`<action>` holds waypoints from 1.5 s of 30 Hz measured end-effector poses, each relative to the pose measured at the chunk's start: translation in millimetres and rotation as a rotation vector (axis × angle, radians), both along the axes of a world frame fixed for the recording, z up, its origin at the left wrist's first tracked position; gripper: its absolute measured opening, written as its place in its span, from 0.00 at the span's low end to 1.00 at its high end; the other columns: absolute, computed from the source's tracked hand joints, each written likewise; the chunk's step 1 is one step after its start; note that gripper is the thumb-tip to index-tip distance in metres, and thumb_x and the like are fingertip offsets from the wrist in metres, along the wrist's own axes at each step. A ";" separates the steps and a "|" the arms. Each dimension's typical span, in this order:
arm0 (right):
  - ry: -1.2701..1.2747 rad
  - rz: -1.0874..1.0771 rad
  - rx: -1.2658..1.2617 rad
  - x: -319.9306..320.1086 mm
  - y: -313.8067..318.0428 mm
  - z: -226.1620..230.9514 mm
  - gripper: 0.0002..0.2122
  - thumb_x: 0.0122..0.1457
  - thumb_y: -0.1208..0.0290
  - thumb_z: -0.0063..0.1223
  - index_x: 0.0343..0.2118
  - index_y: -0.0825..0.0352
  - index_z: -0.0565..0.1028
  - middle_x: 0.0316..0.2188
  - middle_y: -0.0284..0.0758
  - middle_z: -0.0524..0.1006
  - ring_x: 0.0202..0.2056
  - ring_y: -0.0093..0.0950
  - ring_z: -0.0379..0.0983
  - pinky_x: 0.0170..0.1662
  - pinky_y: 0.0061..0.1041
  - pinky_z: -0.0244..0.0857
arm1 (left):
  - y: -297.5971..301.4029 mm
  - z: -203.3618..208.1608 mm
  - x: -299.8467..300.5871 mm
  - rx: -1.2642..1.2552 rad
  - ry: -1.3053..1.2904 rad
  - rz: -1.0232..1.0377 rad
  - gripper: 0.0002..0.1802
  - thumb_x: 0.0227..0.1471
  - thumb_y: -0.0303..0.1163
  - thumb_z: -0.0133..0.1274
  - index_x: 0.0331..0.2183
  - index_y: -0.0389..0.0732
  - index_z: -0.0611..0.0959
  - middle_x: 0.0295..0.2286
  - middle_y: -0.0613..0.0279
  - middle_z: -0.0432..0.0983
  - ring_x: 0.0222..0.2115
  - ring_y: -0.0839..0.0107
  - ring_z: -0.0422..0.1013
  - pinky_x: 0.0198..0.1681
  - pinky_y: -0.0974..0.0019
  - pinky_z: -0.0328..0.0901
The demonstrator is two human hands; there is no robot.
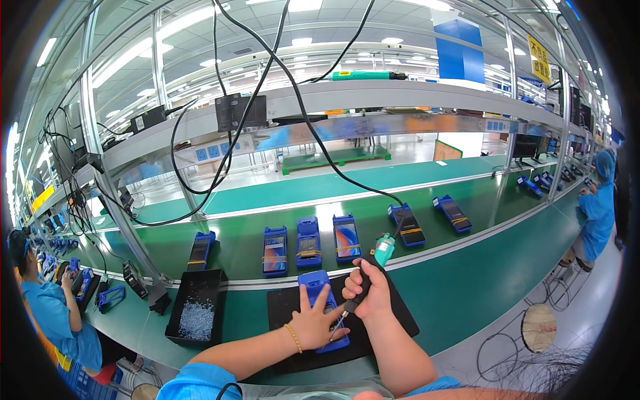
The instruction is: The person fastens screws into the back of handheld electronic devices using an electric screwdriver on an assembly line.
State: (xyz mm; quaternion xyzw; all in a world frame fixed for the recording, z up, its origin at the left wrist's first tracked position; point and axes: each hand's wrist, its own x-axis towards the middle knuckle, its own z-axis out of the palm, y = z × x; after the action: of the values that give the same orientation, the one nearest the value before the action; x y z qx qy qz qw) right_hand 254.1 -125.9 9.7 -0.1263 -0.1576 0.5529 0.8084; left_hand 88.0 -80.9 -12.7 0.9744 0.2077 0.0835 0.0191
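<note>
My left hand (312,327) lies with spread fingers across a blue handheld device case (312,279), which rests on a black mat (283,308). Wrapped round a green and black electric screwdriver (384,249), my right hand (371,292) holds it tilted. Its thin bit slants down toward the lower end of the case, close to my left fingers. Whether the bit touches a screw is too small to make out. From the tool's top a black cable (320,140) runs upward. Part of the case is hidden under my left hand.
A black bin (179,312) of small bluish-clear pieces stands left of the mat. Several blue devices with yellow bands (274,252) line the green belt (247,233) behind. A metal post (130,220) rises at left. Co-workers in blue sit at far left (57,320) and right (597,213).
</note>
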 end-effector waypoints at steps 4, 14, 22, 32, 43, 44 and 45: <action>-0.004 0.044 0.029 -0.1 -0.8 2.5 0.09 0.60 0.67 0.51 0.39 0.65 0.69 0.17 0.29 0.64 0.17 0.20 0.59 0.21 0.23 0.55 | 2.0 -17.8 -8.1 -0.001 0.039 -0.060 0.39 0.53 0.66 0.42 0.55 0.48 0.73 0.58 0.29 0.47 0.64 0.40 0.39 0.53 0.25 0.48; -0.049 0.113 0.047 3.7 -3.8 1.5 0.10 0.61 0.65 0.49 0.40 0.65 0.68 0.17 0.28 0.63 0.16 0.19 0.58 0.20 0.22 0.54 | -20.6 16.6 -5.8 -0.112 0.201 -0.061 0.33 0.45 0.60 0.56 0.49 0.50 0.76 0.62 0.53 0.48 0.62 0.44 0.47 0.46 0.34 0.62; -0.018 0.186 0.121 2.4 -7.6 4.0 0.09 0.63 0.66 0.46 0.42 0.65 0.69 0.18 0.29 0.63 0.17 0.19 0.58 0.22 0.22 0.55 | 22.5 18.3 -12.4 -0.448 -0.155 -0.242 0.25 0.46 0.44 0.59 0.45 0.43 0.77 0.57 0.47 0.61 0.59 0.44 0.54 0.60 0.53 0.56; 0.068 0.252 0.174 1.0 -16.5 8.0 0.09 0.62 0.69 0.47 0.41 0.66 0.68 0.18 0.31 0.64 0.17 0.21 0.59 0.22 0.24 0.56 | 28.5 31.4 -1.2 -0.345 -0.204 -0.278 0.17 0.52 0.36 0.52 0.44 0.42 0.77 0.56 0.40 0.60 0.57 0.40 0.58 0.59 0.49 0.57; -0.231 0.155 0.171 -5.0 -30.2 20.1 0.11 0.60 0.72 0.49 0.44 0.69 0.66 0.18 0.33 0.65 0.15 0.22 0.61 0.20 0.24 0.58 | 121.4 -19.7 119.8 -0.627 -0.327 -0.456 0.36 0.51 0.47 0.49 0.60 0.52 0.62 0.60 0.53 0.56 0.63 0.49 0.45 0.53 0.37 0.58; -0.235 0.182 0.198 -8.1 -29.0 23.0 0.12 0.59 0.73 0.49 0.44 0.69 0.66 0.18 0.33 0.65 0.15 0.22 0.61 0.20 0.24 0.58 | 148.9 -45.6 139.5 -0.623 -0.335 -0.450 0.36 0.51 0.47 0.49 0.60 0.52 0.62 0.60 0.53 0.56 0.63 0.49 0.45 0.53 0.37 0.58; -0.240 0.201 0.201 -13.6 -24.1 23.7 0.12 0.59 0.73 0.49 0.44 0.69 0.66 0.18 0.33 0.65 0.15 0.22 0.61 0.20 0.24 0.58 | 176.7 -69.4 155.6 -0.481 -0.334 -0.383 0.36 0.53 0.51 0.45 0.61 0.53 0.60 0.61 0.54 0.55 0.63 0.51 0.45 0.54 0.39 0.57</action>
State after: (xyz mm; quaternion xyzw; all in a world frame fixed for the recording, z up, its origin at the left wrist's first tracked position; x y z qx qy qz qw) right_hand 240.4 -150.0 33.3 -0.0936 -0.3192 0.5934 0.7330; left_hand 243.6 95.8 -82.1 0.9363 0.0287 0.1852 0.2972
